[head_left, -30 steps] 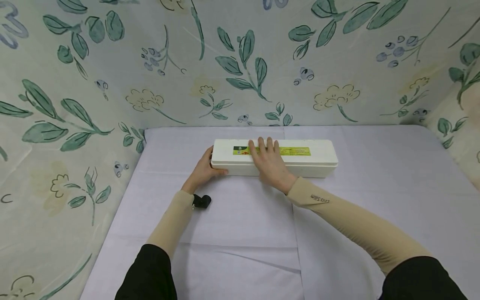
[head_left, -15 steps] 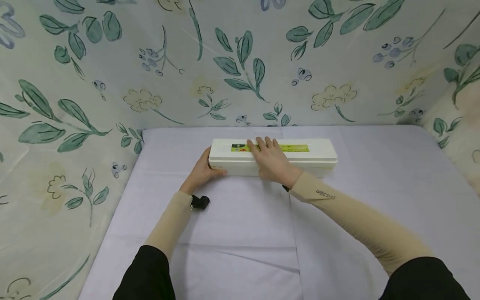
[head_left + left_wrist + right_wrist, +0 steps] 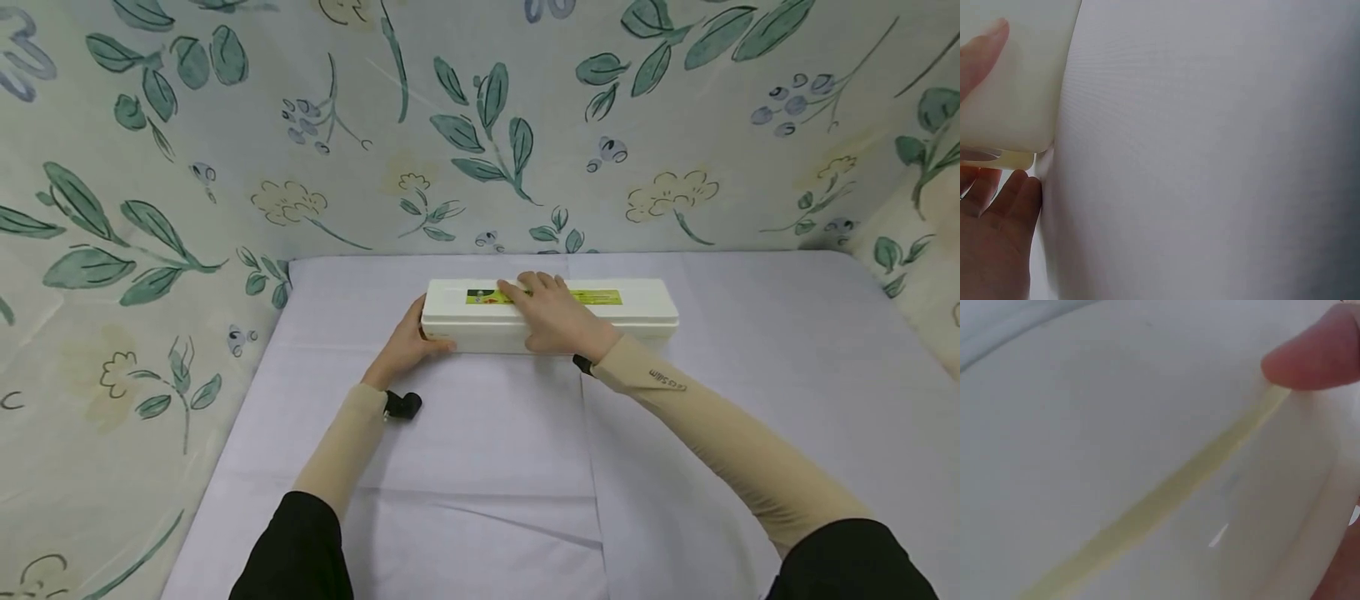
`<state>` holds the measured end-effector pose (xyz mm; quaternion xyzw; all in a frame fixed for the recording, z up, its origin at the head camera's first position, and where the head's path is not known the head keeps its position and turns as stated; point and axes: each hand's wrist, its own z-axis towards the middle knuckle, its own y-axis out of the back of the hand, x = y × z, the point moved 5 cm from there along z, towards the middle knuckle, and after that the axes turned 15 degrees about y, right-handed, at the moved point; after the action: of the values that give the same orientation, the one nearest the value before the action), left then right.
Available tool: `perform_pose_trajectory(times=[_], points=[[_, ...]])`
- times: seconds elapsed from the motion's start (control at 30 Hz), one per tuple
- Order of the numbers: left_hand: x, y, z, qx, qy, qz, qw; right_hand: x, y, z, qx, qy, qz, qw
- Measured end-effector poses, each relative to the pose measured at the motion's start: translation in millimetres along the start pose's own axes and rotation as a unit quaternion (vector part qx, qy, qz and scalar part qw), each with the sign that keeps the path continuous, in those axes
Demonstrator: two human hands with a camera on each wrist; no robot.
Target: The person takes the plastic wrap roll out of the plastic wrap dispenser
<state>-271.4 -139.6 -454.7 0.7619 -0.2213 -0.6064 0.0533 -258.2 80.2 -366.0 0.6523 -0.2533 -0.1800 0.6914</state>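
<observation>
A long white box with a lid and a green-yellow label lies crosswise near the far side of the table. My left hand grips its left end, thumb on the front wall and fingers around the end. In the left wrist view, the thumb lies on the box wall. My right hand holds the box around the middle, fingers bent over the lid and partly covering the label. In the right wrist view, a fingertip touches the front beside a pale yellow strip.
White cloth with crease lines covers the table. Behind it and along the left hangs a leaf-patterned curtain. A small black camera is worn at the left wrist.
My right hand has shifted slightly right and turned, its fingers bending more over the lid. The left hand keeps its grip on the end. The box has barely moved.
</observation>
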Motion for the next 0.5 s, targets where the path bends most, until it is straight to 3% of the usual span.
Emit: perform_pose_trajectory(times=[0.23,0.5], points=[[0.6,-1.4,-0.5,0.002,0.003,0.005,1.0,-13,7,0.8,0.035,-0.01,0.076,0.9965],[0.6,1.7,-0.4,-0.004,-0.004,0.014,0.9999,-27,9,1.9,0.049,0.002,0.114,0.9923]])
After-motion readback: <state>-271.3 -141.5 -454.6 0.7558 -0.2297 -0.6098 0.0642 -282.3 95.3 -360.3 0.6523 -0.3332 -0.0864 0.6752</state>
